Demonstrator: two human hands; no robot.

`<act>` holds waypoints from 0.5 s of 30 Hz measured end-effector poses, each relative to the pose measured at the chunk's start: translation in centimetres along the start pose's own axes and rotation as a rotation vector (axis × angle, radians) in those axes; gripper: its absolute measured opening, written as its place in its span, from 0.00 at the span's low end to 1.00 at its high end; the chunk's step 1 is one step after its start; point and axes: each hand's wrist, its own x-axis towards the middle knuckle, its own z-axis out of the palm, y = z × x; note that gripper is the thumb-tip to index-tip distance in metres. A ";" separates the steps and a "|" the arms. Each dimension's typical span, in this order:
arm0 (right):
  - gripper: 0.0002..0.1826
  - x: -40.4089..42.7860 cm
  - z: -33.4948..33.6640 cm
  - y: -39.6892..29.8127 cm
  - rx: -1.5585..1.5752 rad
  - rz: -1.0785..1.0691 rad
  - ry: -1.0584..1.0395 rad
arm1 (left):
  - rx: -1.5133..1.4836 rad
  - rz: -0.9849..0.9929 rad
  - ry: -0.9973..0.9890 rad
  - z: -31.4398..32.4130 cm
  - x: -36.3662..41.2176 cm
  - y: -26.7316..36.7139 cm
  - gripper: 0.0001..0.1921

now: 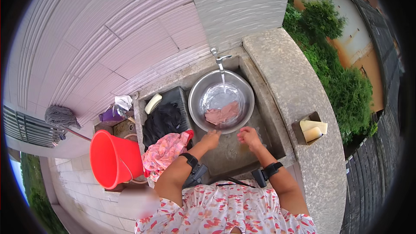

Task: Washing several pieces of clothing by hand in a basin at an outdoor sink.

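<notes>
A round stainless-steel basin (pixel 193 110) stands in the stone sink (pixel 234 165). Water (pixel 224 83) runs into it from a metal tap (pixel 221 60). Inside, a pinkish-brown cloth (pixel 222 113) lies in the shallow water, towards the near side. My left hand (pixel 210 139) is at the basin's near rim, with its fingertips close to the metal; whether it grips the rim cannot be told. To the right and just off the rim, my right hand (pixel 249 137) hovers over the sink floor, fingers loosely bent and apart, holding nothing visible.
Left of the basin, dark wet clothing (pixel 165 120) and a scrub brush (pixel 153 103) lie on a ribbed washboard (pixel 182 99). Pink patterned fabric (pixel 167 151) hangs nearer me. A red bucket (pixel 130 159) and mop (pixel 61 117) stand further left. A soap box (pixel 302 135) sits on the right-hand ledge (pixel 292 81).
</notes>
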 end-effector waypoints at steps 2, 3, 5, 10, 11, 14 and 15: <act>0.11 -0.4 -0.3 -0.1 -0.019 -0.009 0.003 | 0.020 -0.018 0.030 0.8 -0.3 0.3 0.24; 0.11 -0.9 -0.3 -0.6 -0.024 -0.005 0.018 | 0.051 -0.035 0.057 1.0 -0.4 0.5 0.23; 0.11 -1.5 -0.3 -1.0 -0.040 0.002 0.032 | 0.050 -0.048 0.059 1.2 0.1 0.6 0.23; 0.12 -2.2 -1.0 -0.3 -0.066 -0.033 0.094 | 0.000 -0.071 0.104 1.4 0.0 1.5 0.20; 0.12 -2.4 -1.1 -0.1 -0.080 -0.030 0.095 | 0.020 -0.059 0.072 1.0 0.0 1.7 0.20; 0.12 -2.7 -0.9 0.0 -0.082 -0.032 0.099 | 0.030 -0.046 0.086 1.2 0.0 1.3 0.19; 0.12 -2.8 -1.0 -0.1 -0.080 -0.025 0.107 | 0.034 -0.032 0.119 1.1 -0.1 1.4 0.19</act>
